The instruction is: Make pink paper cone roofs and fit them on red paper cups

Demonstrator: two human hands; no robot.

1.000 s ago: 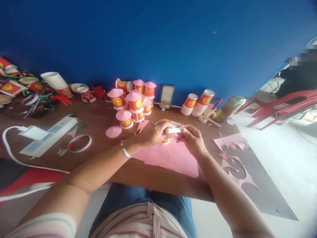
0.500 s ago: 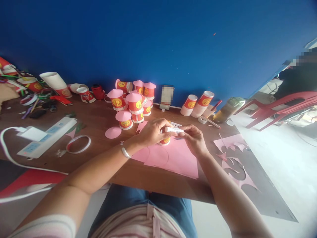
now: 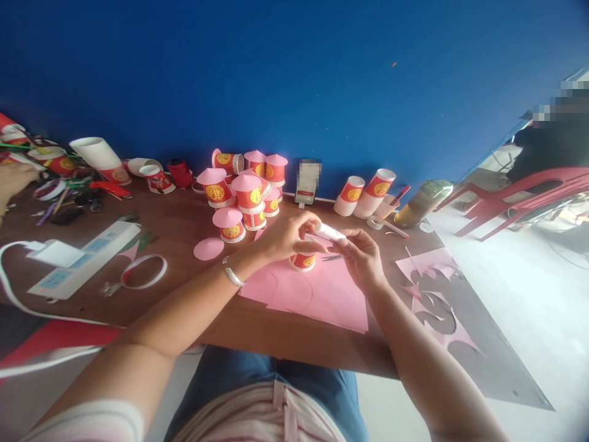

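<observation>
A small white tube [image 3: 329,232] is held above the table between my two hands. My right hand [image 3: 363,255] pinches its right end between thumb and fingers. My left hand [image 3: 294,236] is at its left end, fingers and thumb curved; whether they grip a small part there is too small to tell. Just below, a red and white paper cup [image 3: 302,262] with a yellow emblem stands on pink paper sheets [image 3: 331,301], its top partly hidden by my left hand. Scissors [image 3: 332,258] lie beside the cup.
Cups with pink cone tops [image 3: 246,190] stand at the back centre, near a phone [image 3: 308,182]. Two cup stacks [image 3: 380,191] and a jar [image 3: 421,202] are at the back right. A power strip [image 3: 85,261] lies left. Another person's hand [image 3: 16,181] is at far left.
The white tube has tilted, and my left fingers have opened somewhat around its left end. More of the cup below shows. The other person's hand at far left has moved.
</observation>
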